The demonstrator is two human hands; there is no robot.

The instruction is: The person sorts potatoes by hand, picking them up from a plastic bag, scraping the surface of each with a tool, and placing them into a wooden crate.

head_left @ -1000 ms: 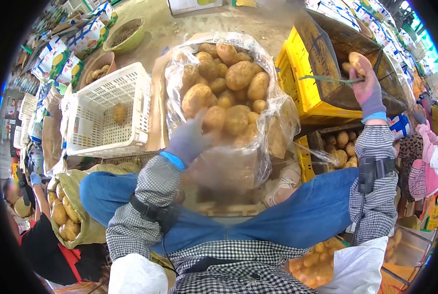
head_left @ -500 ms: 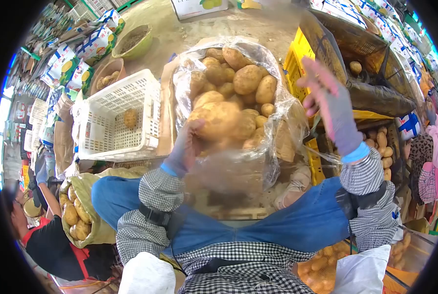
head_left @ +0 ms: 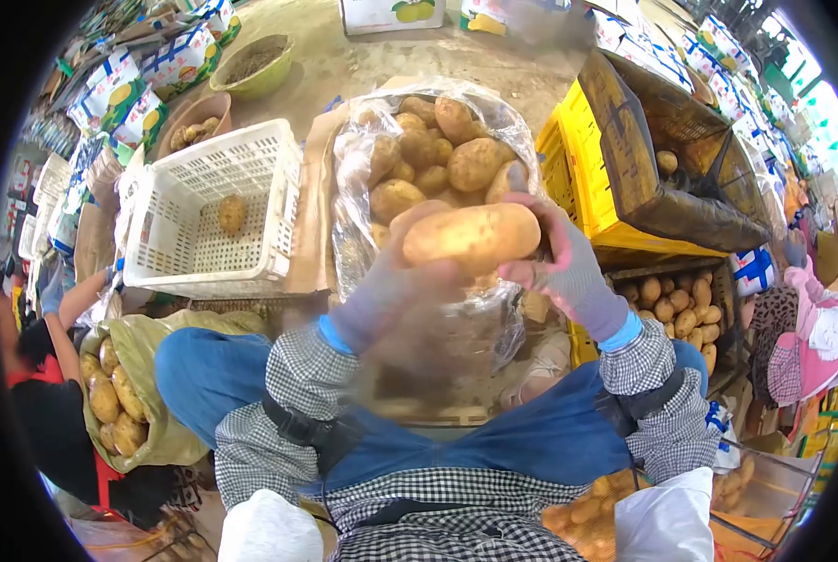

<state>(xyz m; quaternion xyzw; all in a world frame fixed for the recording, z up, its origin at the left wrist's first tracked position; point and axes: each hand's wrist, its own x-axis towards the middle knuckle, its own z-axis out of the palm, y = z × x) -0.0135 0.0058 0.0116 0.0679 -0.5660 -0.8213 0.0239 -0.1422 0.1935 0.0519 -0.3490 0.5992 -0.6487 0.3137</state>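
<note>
A large, long potato [head_left: 472,234] is held up in front of me, lying sideways between both gloved hands. My left hand [head_left: 391,292], smeared by motion, is closed around its left end. The fingers and thumb of my right hand [head_left: 573,272] grip the right end. Below and behind it stands a box lined with clear plastic [head_left: 348,178], full of potatoes [head_left: 476,164]. Part of that pile is hidden by the held potato and my hands.
Left of the box is a white crate [head_left: 283,220] with one potato. A yellow crate [head_left: 592,187] stands on the right, near a dark crate of potatoes [head_left: 686,309]. An open sack [head_left: 180,412] of potatoes sits by my left knee. Another person [head_left: 49,431] works at far left.
My right hand has come in from the right, over the yellow crate, and taken hold of the potato's right end. My left hand has moved right with the potato.
</note>
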